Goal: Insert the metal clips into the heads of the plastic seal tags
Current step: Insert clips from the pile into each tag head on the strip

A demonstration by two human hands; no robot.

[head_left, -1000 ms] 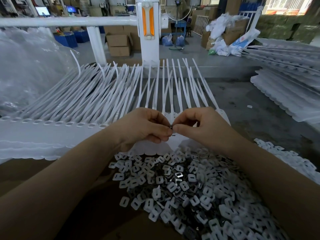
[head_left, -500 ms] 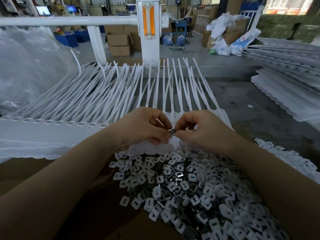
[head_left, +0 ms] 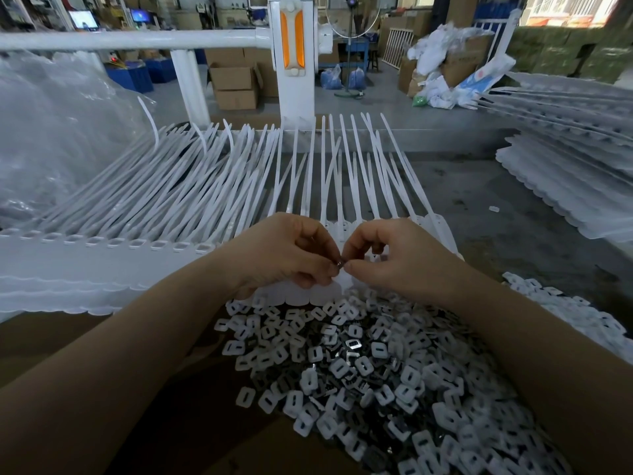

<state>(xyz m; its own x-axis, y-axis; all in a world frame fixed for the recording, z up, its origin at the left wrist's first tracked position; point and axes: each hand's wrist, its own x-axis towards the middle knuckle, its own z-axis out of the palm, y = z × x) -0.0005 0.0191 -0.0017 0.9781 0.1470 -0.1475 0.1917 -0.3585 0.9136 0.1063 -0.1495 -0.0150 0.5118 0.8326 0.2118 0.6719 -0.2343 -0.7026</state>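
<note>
Your left hand (head_left: 284,252) and right hand (head_left: 394,258) meet at centre, just above the near edge of the tags (head_left: 191,197). Both have fingers curled; thumb and forefinger tips of each hand press together on one small dark clip (head_left: 339,264), held between the two hands at the point where they touch. The other fingers of each hand are folded under; whether they touch the tags below cannot be told. The clip sits over the white heads at the right end of the row, just beside the last few tags; whether it is already in a head cannot be told, the fingertips hide it. The tags lie side by side in a joined strip, heads toward you with their rectangular slots (head_left: 137,244) showing along the left part, tails fanned away toward the white post (head_left: 296,94). Below your hands a pile (head_left: 370,368) of loose white slotted pieces mixed with shiny metal clips lies on brown cardboard (head_left: 51,337), touching the near edge of the strip. More white strips are stacked at right (head_left: 579,186), well apart from your hands. A clear plastic bag (head_left: 51,138) lies at far left.
</note>
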